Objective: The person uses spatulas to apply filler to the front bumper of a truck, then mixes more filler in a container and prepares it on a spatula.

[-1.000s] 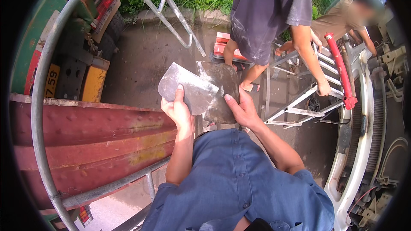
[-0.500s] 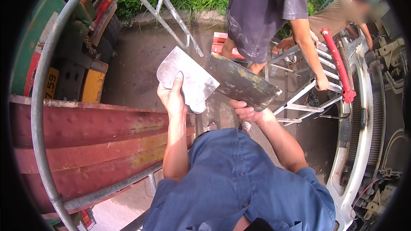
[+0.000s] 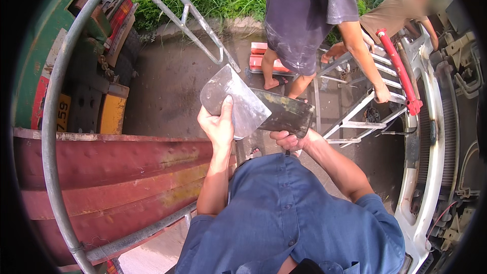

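Thumb on top, my left hand [image 3: 220, 123] grips a light grey metal plate [image 3: 234, 94] with one rounded corner and a scuffed face. A darker, roughly rectangular plate [image 3: 291, 114] with worn yellowish patches is pinched along its near edge by the fingers of my right hand [image 3: 293, 141]. The grey plate overlaps the left end of the dark one and hides it. Whether the two plates touch there, I cannot tell. Both are held in the air in front of my blue shirt.
At left, a grey pipe rail [image 3: 50, 137] curves beside a ribbed red metal panel [image 3: 111, 172]. A co-worker in a dark shirt [image 3: 304, 15] grasps a metal ladder [image 3: 357, 116] near a red cylinder [image 3: 398, 73]. Another person [image 3: 385, 15] bends behind it, by a white vehicle frame [image 3: 436, 116].
The grey plate has moved right and slightly down, now covering the dark plate's left end. The dark plate has shifted a little left and turned nearer to level. Both hands keep their grip.
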Tool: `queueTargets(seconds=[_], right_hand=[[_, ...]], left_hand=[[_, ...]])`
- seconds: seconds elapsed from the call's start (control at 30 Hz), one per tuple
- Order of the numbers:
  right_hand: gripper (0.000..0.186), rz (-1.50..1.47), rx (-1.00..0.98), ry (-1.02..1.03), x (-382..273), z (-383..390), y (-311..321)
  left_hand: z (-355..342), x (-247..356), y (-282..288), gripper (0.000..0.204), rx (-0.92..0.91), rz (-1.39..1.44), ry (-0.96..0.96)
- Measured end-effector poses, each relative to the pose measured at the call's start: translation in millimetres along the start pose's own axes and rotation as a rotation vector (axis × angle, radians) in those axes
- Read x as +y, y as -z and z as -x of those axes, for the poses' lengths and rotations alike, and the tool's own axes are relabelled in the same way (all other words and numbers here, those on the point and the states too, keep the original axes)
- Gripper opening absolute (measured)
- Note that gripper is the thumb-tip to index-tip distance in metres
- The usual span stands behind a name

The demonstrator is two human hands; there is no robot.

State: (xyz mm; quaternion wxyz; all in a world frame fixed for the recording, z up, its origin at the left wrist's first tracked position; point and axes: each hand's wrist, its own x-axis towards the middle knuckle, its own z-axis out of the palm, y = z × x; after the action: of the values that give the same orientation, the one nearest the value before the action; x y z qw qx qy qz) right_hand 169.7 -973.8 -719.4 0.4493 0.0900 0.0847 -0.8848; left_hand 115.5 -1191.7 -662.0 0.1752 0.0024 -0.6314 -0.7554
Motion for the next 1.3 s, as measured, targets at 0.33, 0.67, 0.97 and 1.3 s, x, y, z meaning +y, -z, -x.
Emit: queueTargets(seconds=[0.33, 0.67, 0.97, 1.3], right_hand=[[0.041, -0.104, -0.031, -0.231, 4, -7, 34], [0.037, -0.111, 0.051, -0.207, 9, -14, 53], [0.028, 1.408, 1.376, 0.79, -5, -6, 95], [0.031, 2.308, 0.924, 0.938, 26, -33, 39]], left_hand=[[23, 4, -19, 0.018, -0.209, -0.007, 0.074], [35, 8, -36, 0.017, -0.34, 0.013, 0.108], [29, -1, -28, 0.019, -0.056, 0.045, 0.045], [57, -120, -6, 0.013, -0.072, 0.045, 0.292]])
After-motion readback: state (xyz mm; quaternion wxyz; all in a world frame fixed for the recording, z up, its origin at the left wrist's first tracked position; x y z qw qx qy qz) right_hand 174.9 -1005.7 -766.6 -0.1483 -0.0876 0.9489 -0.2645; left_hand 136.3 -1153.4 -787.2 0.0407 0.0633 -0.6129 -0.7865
